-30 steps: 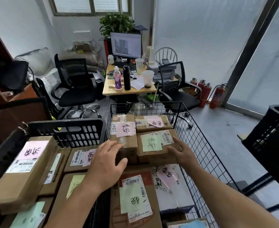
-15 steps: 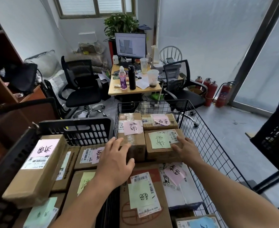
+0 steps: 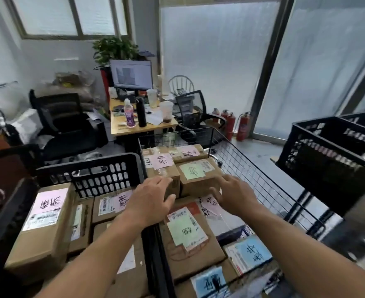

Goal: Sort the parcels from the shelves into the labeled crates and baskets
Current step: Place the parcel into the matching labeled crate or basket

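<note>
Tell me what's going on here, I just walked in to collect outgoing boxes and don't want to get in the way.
A person is sorting labelled cardboard parcels. Both hands reach into the wire basket: the left hand lies open on the near edge of the pink-note box, and the right hand is at the near side of the green-note box beside it. Neither box is lifted. The black crate on the left also holds parcels.

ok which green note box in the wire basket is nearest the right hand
The farther green-note box, just ahead of the right hand; the other green-note box lies nearer the camera, between the forearms.
</note>
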